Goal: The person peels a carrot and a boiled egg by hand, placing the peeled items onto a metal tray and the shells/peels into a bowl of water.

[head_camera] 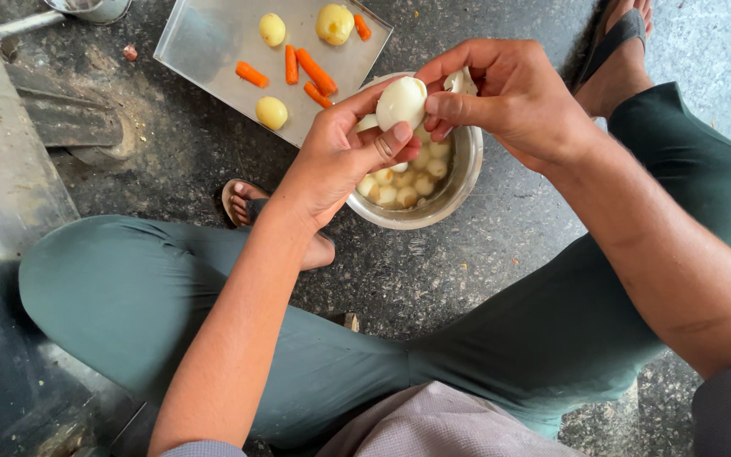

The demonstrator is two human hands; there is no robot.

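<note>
white peeled egg (400, 102) held over steel bowl (458, 182), shell piece (456, 81) just beside it.

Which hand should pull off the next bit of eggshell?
Probably the right hand: its fingertips already pinch at the egg, a shell piece in its grip. The left hand cradles the egg.

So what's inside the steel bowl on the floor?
The steel bowl holds a heap of small pale peeled pieces, apparently sitting in liquid. The left hand, right hand and the egg they hold cover the bowl's far side, so that part is hidden.
</note>
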